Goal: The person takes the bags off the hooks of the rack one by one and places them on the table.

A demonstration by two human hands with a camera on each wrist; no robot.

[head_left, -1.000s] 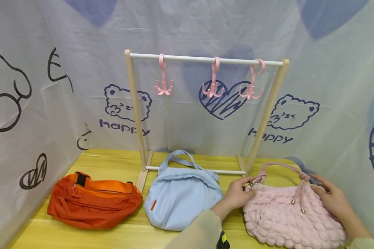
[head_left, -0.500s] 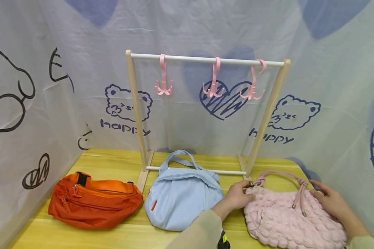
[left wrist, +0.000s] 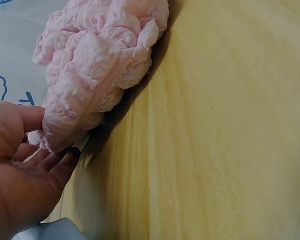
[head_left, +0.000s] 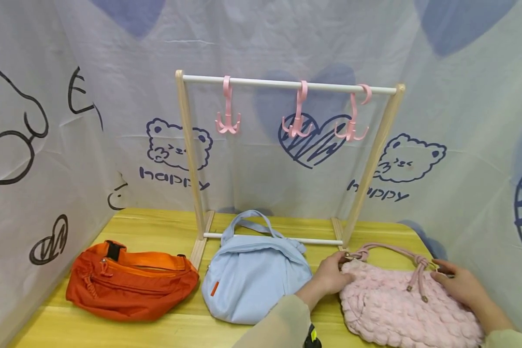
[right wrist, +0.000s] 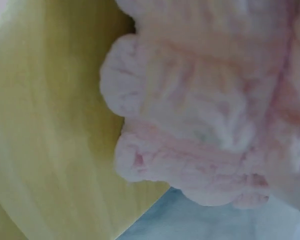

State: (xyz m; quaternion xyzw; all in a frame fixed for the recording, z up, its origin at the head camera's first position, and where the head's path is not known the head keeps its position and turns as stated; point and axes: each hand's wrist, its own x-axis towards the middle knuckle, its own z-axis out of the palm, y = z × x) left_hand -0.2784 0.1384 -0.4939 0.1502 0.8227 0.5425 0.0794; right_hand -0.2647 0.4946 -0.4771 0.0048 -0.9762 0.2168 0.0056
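A pink puffy handbag with a knotted cord strap lies at the right of the table. My left hand grips its upper left corner; the left wrist view shows the thumb on one side of the puckered fabric and the fingers curled under it. At the upper right corner, beside the strap's ring, my right hand holds the bag between thumb and fingers. In the right wrist view the bag's bubbled side fills much of the picture, and that hand is out of sight.
A light blue bag stands left of my left arm, and an orange waist bag farther left. Behind them rises a wooden rack whose white rail carries three pink hooks. Printed cloth walls the yellow table.
The cord strap has dropped lower behind the pink handbag, and the bag's top edge has sunk slightly. Both hands have stayed at its corners, the right one a little lower.
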